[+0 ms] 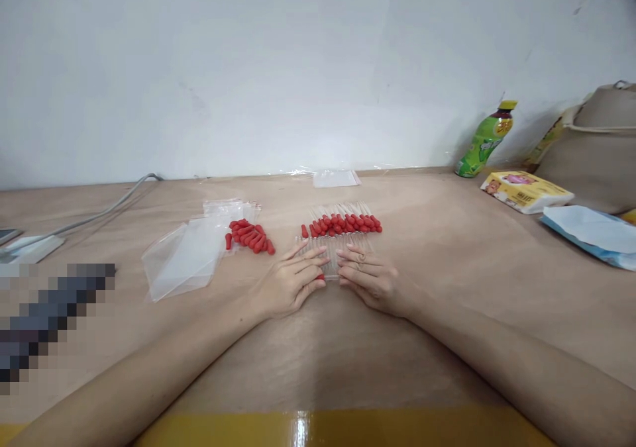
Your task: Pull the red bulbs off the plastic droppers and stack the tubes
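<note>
A row of thin clear tubes [334, 253] lies side by side on the table, partly hidden under my hands. My left hand [293, 278] rests over the left part of the row, with a red rubber bulb [320, 277] showing between thumb and forefinger. From the other side, my right hand [372, 276] lies on the tubes with its fingers stretched out. Just beyond them, clear droppers with red bulbs [348, 223] lie in a second row, their tubes pointing to the wall. A pile of loose red rubber bulbs [251, 235] sits left of the rows.
Clear plastic bags [186, 255] lie left of the bulb pile, and another small bag [336, 179] is near the wall. At the right stand a green bottle [484, 142], a yellow tissue pack [527, 191], a blue-white packet [591, 235] and a grey-brown bag [591, 149]. A grey cable [114, 202] crosses the left side.
</note>
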{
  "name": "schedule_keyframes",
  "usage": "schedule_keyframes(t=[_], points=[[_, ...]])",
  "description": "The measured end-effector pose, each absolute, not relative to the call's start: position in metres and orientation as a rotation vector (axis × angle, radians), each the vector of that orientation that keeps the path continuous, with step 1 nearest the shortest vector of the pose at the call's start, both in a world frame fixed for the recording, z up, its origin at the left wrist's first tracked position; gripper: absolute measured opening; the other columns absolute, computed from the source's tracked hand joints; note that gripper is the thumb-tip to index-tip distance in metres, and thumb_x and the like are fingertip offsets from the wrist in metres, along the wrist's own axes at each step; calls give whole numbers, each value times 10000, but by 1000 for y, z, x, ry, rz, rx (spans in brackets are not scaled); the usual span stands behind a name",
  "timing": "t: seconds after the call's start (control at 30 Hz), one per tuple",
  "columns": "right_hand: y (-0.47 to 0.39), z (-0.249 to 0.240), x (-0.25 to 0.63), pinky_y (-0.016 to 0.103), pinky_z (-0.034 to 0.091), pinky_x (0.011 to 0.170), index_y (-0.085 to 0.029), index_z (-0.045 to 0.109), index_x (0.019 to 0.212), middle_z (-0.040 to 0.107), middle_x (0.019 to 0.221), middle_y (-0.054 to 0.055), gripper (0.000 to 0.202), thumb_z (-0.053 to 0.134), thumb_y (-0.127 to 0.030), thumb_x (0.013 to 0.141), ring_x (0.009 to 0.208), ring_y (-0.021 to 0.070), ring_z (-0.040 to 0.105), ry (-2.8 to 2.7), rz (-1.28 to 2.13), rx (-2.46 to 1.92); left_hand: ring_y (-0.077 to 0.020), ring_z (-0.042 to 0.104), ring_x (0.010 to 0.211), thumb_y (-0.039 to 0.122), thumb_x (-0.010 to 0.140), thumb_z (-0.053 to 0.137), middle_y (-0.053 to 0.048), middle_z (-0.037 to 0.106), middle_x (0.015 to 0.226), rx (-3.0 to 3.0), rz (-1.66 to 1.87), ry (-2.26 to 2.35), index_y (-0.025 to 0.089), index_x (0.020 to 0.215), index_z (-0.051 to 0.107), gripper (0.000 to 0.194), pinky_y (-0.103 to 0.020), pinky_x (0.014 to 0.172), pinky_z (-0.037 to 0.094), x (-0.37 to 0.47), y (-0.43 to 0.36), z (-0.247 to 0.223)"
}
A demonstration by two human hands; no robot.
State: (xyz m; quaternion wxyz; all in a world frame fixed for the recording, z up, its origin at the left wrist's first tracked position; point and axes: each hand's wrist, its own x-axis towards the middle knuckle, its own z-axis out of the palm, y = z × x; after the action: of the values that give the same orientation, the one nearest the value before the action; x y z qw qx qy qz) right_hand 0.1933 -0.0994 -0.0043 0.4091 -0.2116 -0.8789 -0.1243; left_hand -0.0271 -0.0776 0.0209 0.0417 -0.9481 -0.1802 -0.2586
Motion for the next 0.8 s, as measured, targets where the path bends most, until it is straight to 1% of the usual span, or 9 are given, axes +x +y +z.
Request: schedule_keyframes(t=[0.13,0.23,0.3,0.37,0.43,0.47,0.57,0.63,0.8], points=[[-102,-5,198,375,442,996,-148,597,1006,669,1011,84,194,508,-132,834,1102,178,547,-2212,-292,-524,-183,469,1192,200,885,437,-55,634,1114,-2893,-791,-523,163,919,581,153,-408,1087,261,-31,-77,18],[-99,-2,207,394,442,984,-167,599,1028,670,1005,67,222,494,-125,837,1097,185,550,-2164,-256,-588,-190,490,1165,175,887,420,-62,637,1088,-2859,-835,-603,164,956,574,169,-411,1048,316,-42,-74,15],[-95,0,215,381,480,914,-183,618,1009,682,941,55,209,502,-147,838,1005,186,596,-2084,-231,-735,-199,545,1064,198,885,431,-64,643,1020,-2784,-902,-715,174,917,585,159,-388,944,411,-50,-72,14],[-90,0,221,350,505,802,-203,647,970,686,858,47,184,523,-198,835,849,176,626,-2012,-233,-940,-181,578,872,239,878,454,-63,622,905,-2688,-960,-805,182,862,600,158,-329,768,476,-55,-71,16],[-87,-2,224,320,495,716,-209,666,944,678,804,46,179,532,-236,828,737,163,610,-1955,-235,-1097,-150,538,732,247,874,458,-57,559,824,-2618,-992,-890,178,879,610,167,-278,638,469,-57,-68,20],[-86,-3,224,306,488,685,-203,668,947,673,794,50,191,525,-242,827,708,158,601,-1924,-219,-1144,-145,518,715,234,876,447,-55,526,813,-2590,-1009,-944,174,923,610,180,-270,622,463,-57,-65,23],[-85,-7,222,260,470,592,-165,644,1001,654,793,59,248,475,-216,827,646,142,583,-1844,-101,-1216,-168,500,810,187,873,402,-63,472,854,-2516,-1046,-1146,165,1100,557,277,-312,724,467,-64,-51,33],[-86,-7,221,247,450,545,-158,631,1002,640,763,49,256,466,-204,812,594,132,562,-1818,-42,-1274,-185,497,859,172,861,380,-61,459,851,-2473,-1052,-1292,166,1145,535,323,-350,789,454,-74,-38,39],[-89,-2,219,248,431,536,-178,613,836,602,677,23,155,469,-199,784,555,129,535,-1821,-8,-1340,-160,527,751,232,810,450,-39,514,877,-2421,-951,-1636,193,1138,498,333,-313,692,457,-99,-13,48]])
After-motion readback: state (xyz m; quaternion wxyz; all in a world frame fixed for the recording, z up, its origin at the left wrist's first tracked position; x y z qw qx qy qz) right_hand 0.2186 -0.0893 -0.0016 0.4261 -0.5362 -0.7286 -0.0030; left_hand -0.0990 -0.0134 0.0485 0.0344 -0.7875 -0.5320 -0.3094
